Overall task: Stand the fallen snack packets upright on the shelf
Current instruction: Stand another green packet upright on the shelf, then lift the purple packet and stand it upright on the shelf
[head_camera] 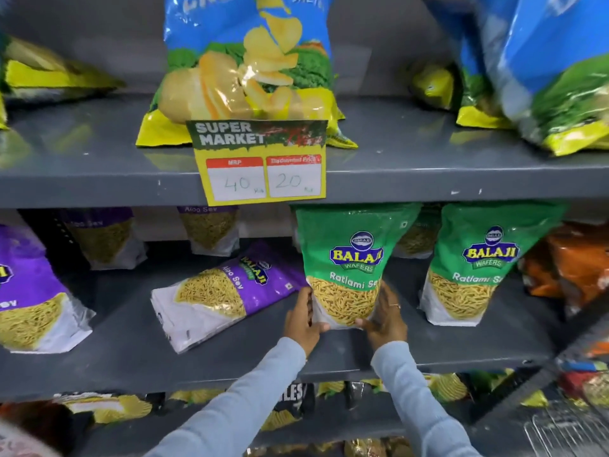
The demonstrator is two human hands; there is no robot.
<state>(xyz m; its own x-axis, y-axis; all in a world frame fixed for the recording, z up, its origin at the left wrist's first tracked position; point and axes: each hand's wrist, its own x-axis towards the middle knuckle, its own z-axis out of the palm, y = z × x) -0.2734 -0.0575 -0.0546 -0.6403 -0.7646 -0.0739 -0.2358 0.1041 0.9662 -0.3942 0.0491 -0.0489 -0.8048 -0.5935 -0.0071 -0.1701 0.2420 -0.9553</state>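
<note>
A green Ratlami Sev packet (351, 258) stands upright on the grey middle shelf (138, 351). My left hand (301, 321) grips its lower left edge and my right hand (385, 319) its lower right edge. To its left a purple Aloo Sev packet (227, 291) lies fallen on its back, tilted, its top end touching the green packet. A second green packet (481, 265) stands upright to the right. Another purple packet (29, 301) leans at the far left. Two purple packets (105, 240) (209, 230) stand at the back.
The upper shelf holds big blue chip bags (250, 64) (547, 67) and a yellow price tag (262, 163) hanging over its edge. Orange packets (573, 262) sit at the right end of the middle shelf. The lower shelf holds more packets (108, 407).
</note>
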